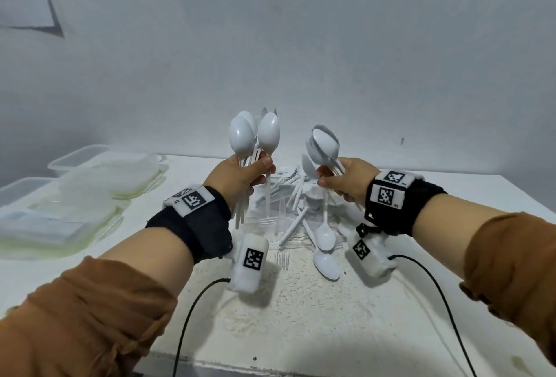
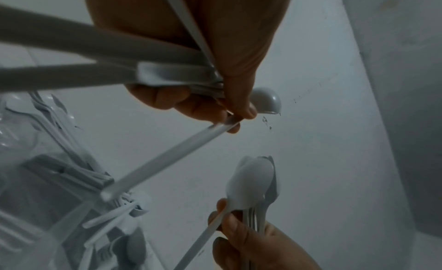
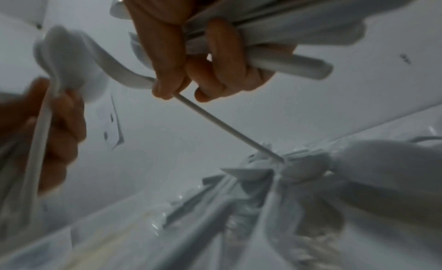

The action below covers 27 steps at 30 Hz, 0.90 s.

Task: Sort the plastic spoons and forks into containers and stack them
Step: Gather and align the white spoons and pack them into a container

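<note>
My left hand (image 1: 240,175) is raised above the table and grips a bunch of white plastic spoons (image 1: 240,136), bowls up, with fork tines behind them. Thumb and forefinger pinch one more spoon (image 1: 268,133) by its handle. My right hand (image 1: 346,181) holds a nested stack of spoons (image 1: 323,143) and pinches a further spoon handle (image 3: 227,130) that hangs down. Below both hands lies a loose pile of white spoons and forks (image 1: 301,214) on the table. In the left wrist view my left hand (image 2: 215,104) holds its handles; the right hand (image 2: 251,236) shows below.
Clear plastic containers (image 1: 75,160) and a stack of lids (image 1: 60,226) sit at the table's left. A white wall rises right behind the table (image 1: 301,316). Black cables trail from both wrists over the table's front edge.
</note>
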### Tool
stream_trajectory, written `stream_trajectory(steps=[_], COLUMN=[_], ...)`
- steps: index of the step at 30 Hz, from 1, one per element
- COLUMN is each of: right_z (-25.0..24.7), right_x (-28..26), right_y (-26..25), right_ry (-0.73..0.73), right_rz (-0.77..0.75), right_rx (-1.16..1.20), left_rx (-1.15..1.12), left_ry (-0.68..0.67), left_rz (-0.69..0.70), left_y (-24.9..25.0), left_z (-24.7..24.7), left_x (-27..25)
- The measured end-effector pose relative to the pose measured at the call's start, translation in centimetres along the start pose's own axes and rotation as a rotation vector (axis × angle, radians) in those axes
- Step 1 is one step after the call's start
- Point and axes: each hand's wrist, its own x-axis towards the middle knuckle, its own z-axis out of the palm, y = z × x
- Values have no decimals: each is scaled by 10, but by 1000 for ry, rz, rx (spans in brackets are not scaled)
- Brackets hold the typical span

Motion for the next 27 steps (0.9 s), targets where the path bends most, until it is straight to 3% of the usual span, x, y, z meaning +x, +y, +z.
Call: stream_trajectory(steps=[5,10,14,27], right_z=[1,22,49,86], right_x=[-1,-16,-32,-48], right_y=[-19,-35,-43,-58], right_ry=[98,1,-61,4], right_rz=[-21,-50,-63,-46], right_rx=[456,644,671,669], left_rx=[-114,-185,-235,-339], left_ry=[8,-18,-55,-63], left_rz=[-14,-42,-69,-96], left_y=[1,-4,-13,-14], left_z=[-1,-3,-7,-21], left_x=[-6,-17,-27,-48])
